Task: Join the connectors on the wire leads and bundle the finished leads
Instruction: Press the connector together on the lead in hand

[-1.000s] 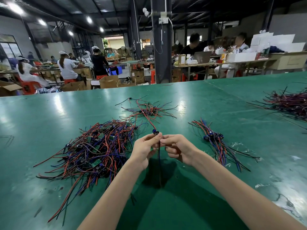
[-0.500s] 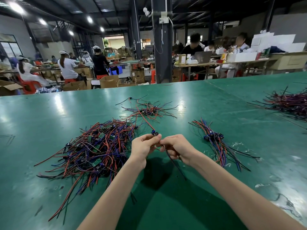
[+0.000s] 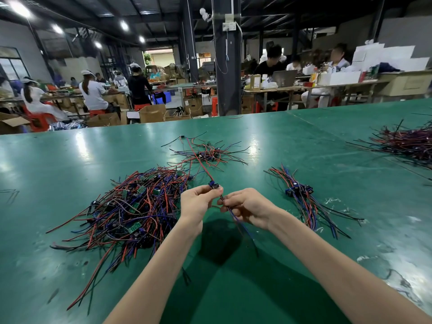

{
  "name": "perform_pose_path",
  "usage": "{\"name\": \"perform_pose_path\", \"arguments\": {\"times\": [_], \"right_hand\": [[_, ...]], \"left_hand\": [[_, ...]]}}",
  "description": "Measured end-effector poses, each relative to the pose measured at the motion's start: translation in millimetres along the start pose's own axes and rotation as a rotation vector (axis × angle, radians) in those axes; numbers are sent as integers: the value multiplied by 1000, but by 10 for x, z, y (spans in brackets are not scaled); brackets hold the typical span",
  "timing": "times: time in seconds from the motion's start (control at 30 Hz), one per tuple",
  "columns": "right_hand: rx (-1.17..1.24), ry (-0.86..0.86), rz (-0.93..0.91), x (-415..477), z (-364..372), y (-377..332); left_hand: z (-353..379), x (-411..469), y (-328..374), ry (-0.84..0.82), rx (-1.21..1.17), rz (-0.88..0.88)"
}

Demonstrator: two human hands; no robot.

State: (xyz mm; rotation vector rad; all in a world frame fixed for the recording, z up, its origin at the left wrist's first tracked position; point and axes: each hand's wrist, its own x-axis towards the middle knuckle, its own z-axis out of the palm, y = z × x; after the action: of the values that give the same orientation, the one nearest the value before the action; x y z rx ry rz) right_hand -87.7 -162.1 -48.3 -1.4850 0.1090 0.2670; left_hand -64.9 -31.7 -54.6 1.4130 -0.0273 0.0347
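Over the green table (image 3: 268,288), my left hand (image 3: 197,202) pinches a small blue-and-black connector (image 3: 213,184) whose red and black wires run away toward a small far pile of leads (image 3: 208,154). My right hand (image 3: 247,208) sits close beside it and grips the connector's other leads (image 3: 240,226), blue and dark, which hang down toward the table. A big tangled heap of red, blue and black leads with small green boards (image 3: 131,206) lies to the left. To the right lies a neat bunch of leads with blue connectors (image 3: 300,194).
Another dark red and black wire heap (image 3: 406,142) lies at the far right of the table. White scraps (image 3: 383,256) dot the right side. Beyond the table's far edge are a dark pillar (image 3: 228,66), cardboard boxes and seated workers at other benches.
The hanging blue and dark leads have swung from straight down to slanting right. My hands have drawn slightly apart, the right one now lower on the leads.
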Motion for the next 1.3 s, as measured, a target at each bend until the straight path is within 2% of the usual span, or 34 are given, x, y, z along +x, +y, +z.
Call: {"name": "perform_pose_path", "arguments": {"times": [0.23, 0.4, 0.57, 1.03, 1.3], "right_hand": [[-46, 38, 19, 27, -44, 37], [-62, 3, 21, 24, 1, 36], [-117, 65, 62, 23, -8, 73], [-191, 25, 53, 24, -6, 69], [-375, 48, 39, 7, 21, 104]], "left_hand": [[2, -3, -20, -37, 61, 26], [-69, 61, 3, 18, 34, 1], [-59, 37, 2, -9, 42, 2], [-230, 117, 171, 123, -135, 22], [-315, 155, 194, 187, -175, 29]]}}
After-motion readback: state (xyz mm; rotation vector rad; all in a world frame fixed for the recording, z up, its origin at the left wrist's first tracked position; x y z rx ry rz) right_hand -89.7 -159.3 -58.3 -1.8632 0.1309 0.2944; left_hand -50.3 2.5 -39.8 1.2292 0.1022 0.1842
